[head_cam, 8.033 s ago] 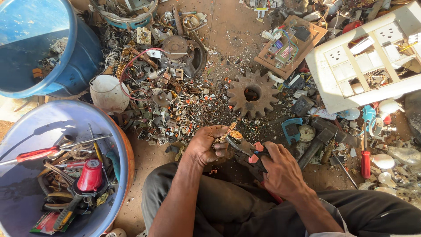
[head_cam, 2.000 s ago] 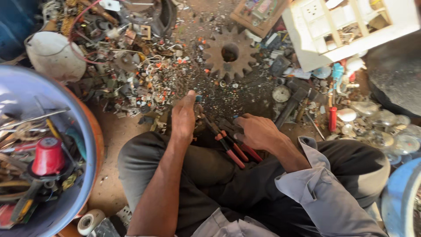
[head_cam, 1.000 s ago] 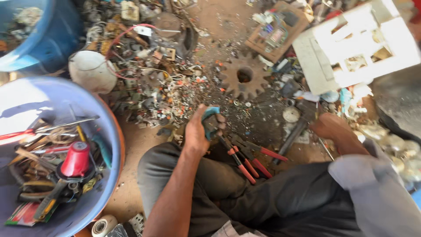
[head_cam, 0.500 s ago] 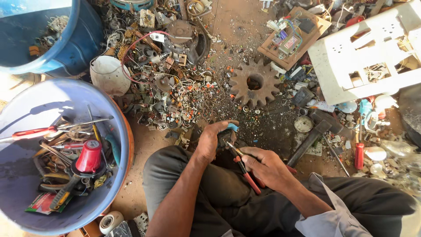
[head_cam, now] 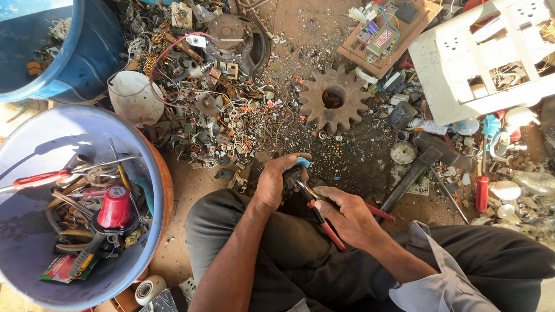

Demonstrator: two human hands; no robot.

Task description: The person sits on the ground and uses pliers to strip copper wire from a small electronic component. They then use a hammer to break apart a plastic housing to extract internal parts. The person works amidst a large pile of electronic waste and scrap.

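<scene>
- Head view, looking straight down: the person sits on the dirt floor, dark trousers filling the bottom of the frame.
- The left hand point(head_cam: 276, 184) is curled tight around a small blue-and-dark part point(head_cam: 296, 171), held just above the knees, near centre frame.
- The right hand point(head_cam: 345, 214), at about 4 o'clock from the left, is clenched around the red-handled pliers point(head_cam: 321, 215); their tips meet the small part.
- At 9 o'clock, a wide blue tub point(head_cam: 34, 173) holds loose tools and a red cap-shaped piece point(head_cam: 114, 207).
- At 3 o'clock from the hands, a hammer point(head_cam: 417, 167) lies on the ground, with a red-handled screwdriver point(head_cam: 481, 190) further right.
- At 12 o'clock, a rusty gear wheel point(head_cam: 333, 99) lies flat among scrap wire and small parts.
- Furthest off, a white plastic crate point(head_cam: 480, 63) at 1 o'clock, a blue bucket point(head_cam: 87, 52) at 10 o'clock.
</scene>
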